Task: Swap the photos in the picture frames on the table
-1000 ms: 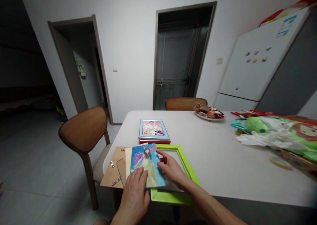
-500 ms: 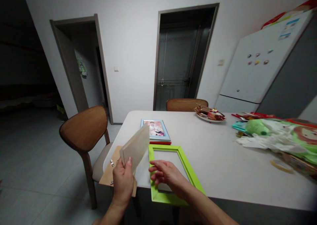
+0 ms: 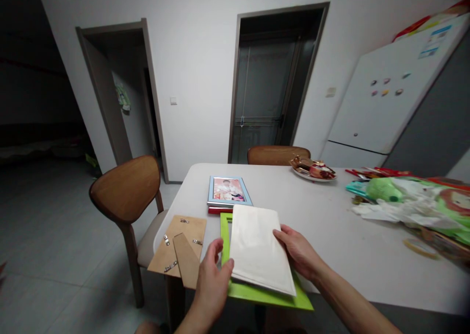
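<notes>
A thin stack of white sheets lies slanted over the lime-green picture frame, hiding most of its opening. My right hand grips the stack's right edge, thumb on top and the other fingers out of sight beneath. At the left edge, my left hand has thumb and fingers apart, the thumb tip by the sheets; whether it touches them I cannot tell. Left of that hand is a brown frame backing board with metal clips and a stand leg.
A light-blue frame with a picture rests on a red one farther back. On the white table are a plate of wrapped items, a green plush bundle and a tape roll. A wooden chair stands left.
The white stack has swung from upright in my left hand to lying over the green frame. My right hand has taken its right edge; my left has loosened, uncovering the backing board.
</notes>
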`<state>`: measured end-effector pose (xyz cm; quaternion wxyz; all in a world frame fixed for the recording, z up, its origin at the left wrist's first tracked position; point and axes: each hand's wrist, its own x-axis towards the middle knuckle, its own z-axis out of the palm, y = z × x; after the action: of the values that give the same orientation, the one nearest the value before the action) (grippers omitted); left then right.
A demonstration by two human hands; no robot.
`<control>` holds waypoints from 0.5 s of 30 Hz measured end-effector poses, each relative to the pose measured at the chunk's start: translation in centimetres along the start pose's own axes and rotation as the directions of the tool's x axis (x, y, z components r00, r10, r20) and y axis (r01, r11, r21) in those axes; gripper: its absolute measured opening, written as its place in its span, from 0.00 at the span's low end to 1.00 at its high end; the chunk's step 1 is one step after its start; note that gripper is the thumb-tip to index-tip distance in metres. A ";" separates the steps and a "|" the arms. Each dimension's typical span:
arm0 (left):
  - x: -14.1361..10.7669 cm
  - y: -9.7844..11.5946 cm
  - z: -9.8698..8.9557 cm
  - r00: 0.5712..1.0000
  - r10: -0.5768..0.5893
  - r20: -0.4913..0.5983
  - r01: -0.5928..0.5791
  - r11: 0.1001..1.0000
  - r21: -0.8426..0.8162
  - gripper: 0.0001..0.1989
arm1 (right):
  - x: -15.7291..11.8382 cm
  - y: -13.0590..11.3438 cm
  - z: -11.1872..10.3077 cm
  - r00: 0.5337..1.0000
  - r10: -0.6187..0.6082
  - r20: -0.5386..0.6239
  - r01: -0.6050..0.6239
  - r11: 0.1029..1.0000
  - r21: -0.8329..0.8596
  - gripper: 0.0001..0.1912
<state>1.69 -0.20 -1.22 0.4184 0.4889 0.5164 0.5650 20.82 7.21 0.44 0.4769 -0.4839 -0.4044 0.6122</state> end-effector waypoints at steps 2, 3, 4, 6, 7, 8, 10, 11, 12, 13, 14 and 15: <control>-0.5 -0.2 0.2 0.995 0.027 0.099 -0.052 0.967 0.251 0.24 | 0.5 0.1 -0.9 1.000 0.018 -0.024 -0.020 0.994 -0.109 0.16; -0.8 -0.3 0.4 0.990 0.030 0.140 -0.077 0.936 0.343 0.24 | 0.7 0.2 -1.0 0.999 0.024 -0.025 -0.028 0.988 -0.154 0.16; -1.1 -0.4 0.6 0.984 0.034 0.173 -0.104 0.906 0.410 0.25 | 1.0 0.3 -0.9 0.999 0.029 -0.017 -0.032 0.981 -0.189 0.17; -1.5 -0.6 0.9 0.971 0.057 0.230 -0.166 0.858 0.487 0.26 | 1.4 0.7 -0.4 1.000 0.027 0.002 -0.026 0.973 -0.231 0.18; -1.6 -0.8 0.9 0.965 0.071 0.253 -0.195 0.839 0.508 0.26 | 1.7 0.9 0.0 1.000 0.017 0.008 -0.014 0.971 -0.238 0.18; -1.6 -0.9 0.9 0.959 0.084 0.272 -0.220 0.823 0.524 0.26 | 1.9 1.0 0.3 1.000 0.003 0.008 -0.001 0.971 -0.239 0.20; -1.6 -1.0 0.8 0.950 0.098 0.295 -0.252 0.797 0.548 0.25 | 2.3 1.3 0.7 1.000 -0.027 -0.007 0.025 0.971 -0.239 0.22; -1.5 -1.1 0.7 0.948 0.102 0.302 -0.262 0.788 0.557 0.25 | 2.5 1.4 0.8 0.999 -0.038 -0.013 0.034 0.970 -0.242 0.24; -1.5 -1.2 0.5 0.946 0.106 0.307 -0.270 0.781 0.563 0.25 | 2.7 1.4 0.7 0.999 -0.047 -0.020 0.040 0.968 -0.248 0.25; -1.4 -1.2 0.4 0.943 0.110 0.313 -0.279 0.775 0.568 0.25 | 2.9 1.5 0.5 0.998 -0.056 -0.028 0.047 0.965 -0.259 0.26; -1.4 -1.3 0.3 0.941 0.116 0.318 -0.288 0.769 0.571 0.25 | 3.1 1.5 0.3 0.997 -0.066 -0.039 0.053 0.960 -0.276 0.27; -1.4 -1.3 0.2 0.938 0.121 0.325 -0.297 0.763 0.574 0.25 | 3.2 1.6 0.1 0.996 -0.078 -0.051 0.060 0.953 -0.296 0.27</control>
<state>2.10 -1.39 -2.68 0.2361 0.7251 0.5519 0.3375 20.19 10.03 -1.70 0.4332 -0.5539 -0.4926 0.5128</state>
